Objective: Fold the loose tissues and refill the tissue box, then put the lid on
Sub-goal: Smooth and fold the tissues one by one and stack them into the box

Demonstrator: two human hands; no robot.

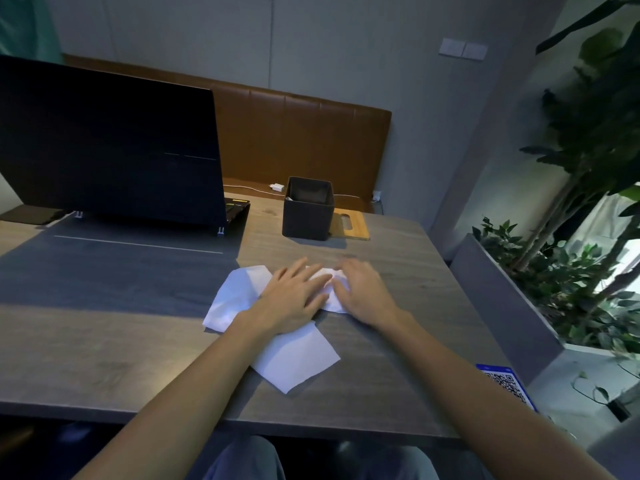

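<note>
Loose white tissues lie in the middle of the table: one spread sheet (235,296) at the left, another (298,358) nearer me, and a crumpled one (332,282) between my hands. My left hand (294,299) lies flat on the tissues, fingers spread. My right hand (363,292) presses on the crumpled tissue's right side, slightly blurred. The dark square tissue box (308,213) stands open at the back of the table. Its bamboo lid (349,223) lies flat just right of and behind the box.
An open black laptop (110,147) stands at the back left. A white charger and cable (277,187) run along the far edge by a brown bench back. A QR-code card (505,386) sits at the table's right edge. A planter with plants (554,271) stands to the right.
</note>
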